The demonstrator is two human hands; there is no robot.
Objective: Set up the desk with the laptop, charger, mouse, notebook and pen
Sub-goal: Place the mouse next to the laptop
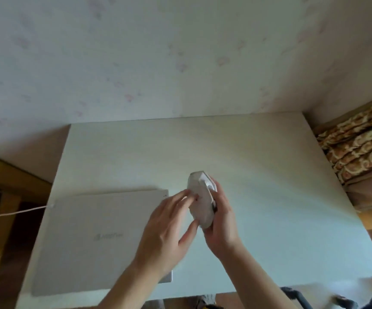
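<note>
1. Forearms enter from the bottom edge, nearest us; both meet over the white table (270, 175), a little right of centre.
2. Right hand (222, 221): we see its grip clenched around the white mouse (200, 197), fingers wrapped along the far right side, palm under the near end.
3. Mouse is held tilted on edge, nose pointing away from us, underside turned toward the left hand. It appears lifted off the table; blur keeps us from being sure.
4. Left hand (169, 228): fingers spread, fingertips (189, 197) touching the mouse's exposed face, thumb against its near lower edge. We read this grip as loose contact, pressing and not closed around the mouse.
5. Laptop (100, 237) lies shut and flat on the table's left half, near corner just under the left wrist.
6. Charger cable (17, 211) is plugged into the laptop's far left corner and runs off the table to the left.
7. Patterned fabric (357, 143) sits beyond the table's right edge.
8. Wall (158, 52) with faint pink print rises behind the table.
</note>
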